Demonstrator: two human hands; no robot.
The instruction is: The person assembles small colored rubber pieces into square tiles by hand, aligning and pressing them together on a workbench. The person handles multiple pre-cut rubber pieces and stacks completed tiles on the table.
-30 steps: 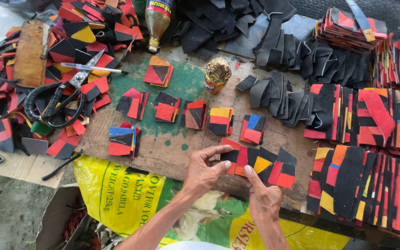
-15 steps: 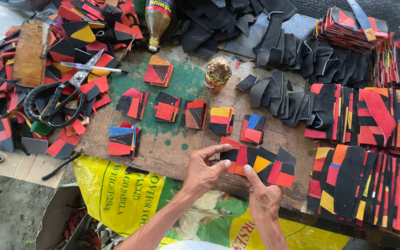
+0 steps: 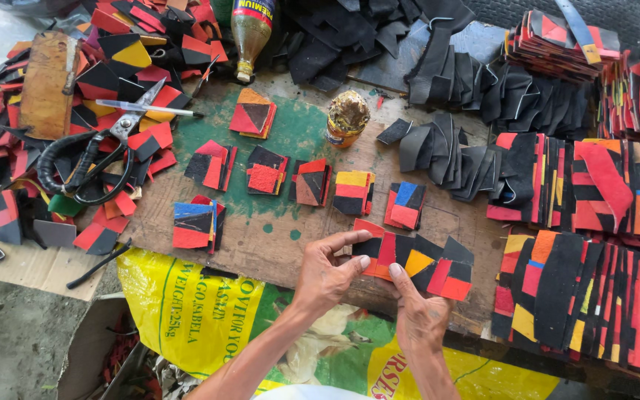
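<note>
Nearest me, the left hand (image 3: 325, 275) and right hand (image 3: 418, 318) sit close together, both pinching a patchwork piece (image 3: 384, 255) of red, black and yellow at the near edge of the desk (image 3: 275, 244). Beyond, at 12 o'clock, 6 small stacks (image 3: 353, 191) line up. Scissors (image 3: 90, 163) lie at 10 o'clock. Farther back stand a jar (image 3: 347, 118) and a bottle (image 3: 251, 33).
</note>
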